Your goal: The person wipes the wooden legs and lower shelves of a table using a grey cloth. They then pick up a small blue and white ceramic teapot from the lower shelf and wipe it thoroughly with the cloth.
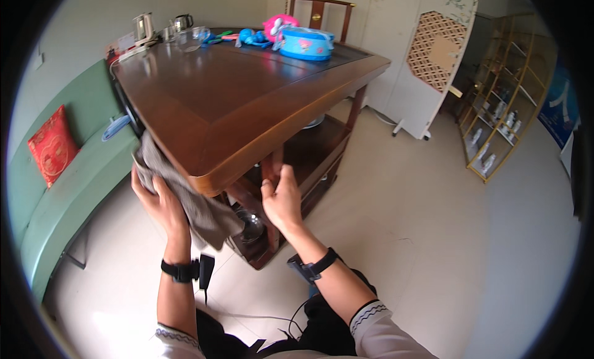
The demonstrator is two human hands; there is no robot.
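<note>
A grey cloth hangs from my left hand, just off the near left corner of a dark wooden table. Its folds run down beside and below the tabletop's edge. My right hand is raised in front of the table's near edge, with the thumb up and the fingers curled. Nothing shows in it, though the inside of the curled fingers is partly hidden. Below the tabletop, a glass bowl stands on the table's lower shelf, near the cloth's hem.
A blue toy drum, colourful toys, a glass pitcher and kettles stand towards the table's back. Left is a green bench with a red cushion. A wheeled screen and gold shelf rack stand right.
</note>
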